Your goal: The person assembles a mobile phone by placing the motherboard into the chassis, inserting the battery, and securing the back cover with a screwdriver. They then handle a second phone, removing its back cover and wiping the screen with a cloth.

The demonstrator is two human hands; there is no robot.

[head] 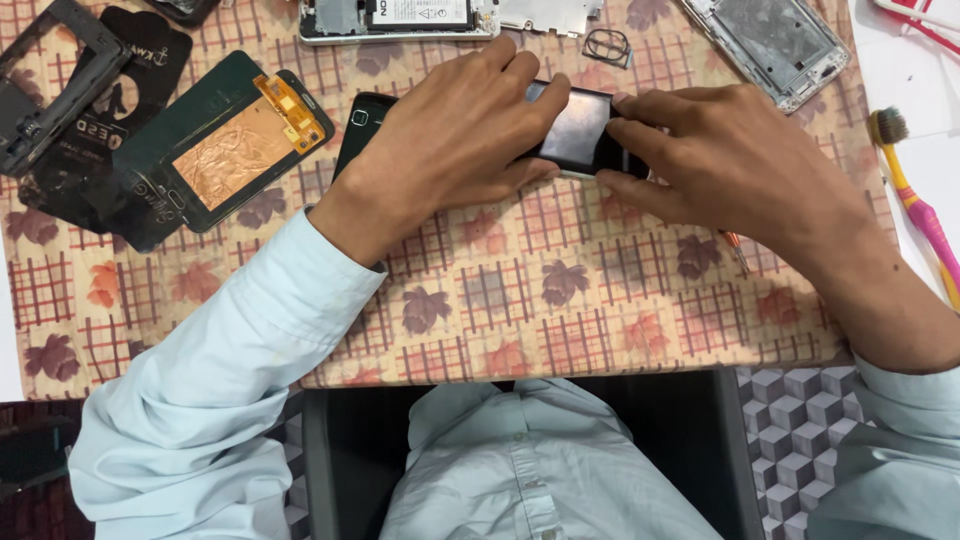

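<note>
Work surface is a table covered with a checked cloth (560, 300) — beige and red, with a leaf print. Below its edge, a cube-pattern floor (805, 420) in grey and white. Light is even — soft shadows only.

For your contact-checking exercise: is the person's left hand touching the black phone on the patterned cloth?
Touching. The head view shows the left hand lying over the black phone, its fingertips pressed on the glossy face, while the right hand pinches the phone's other end.
</note>
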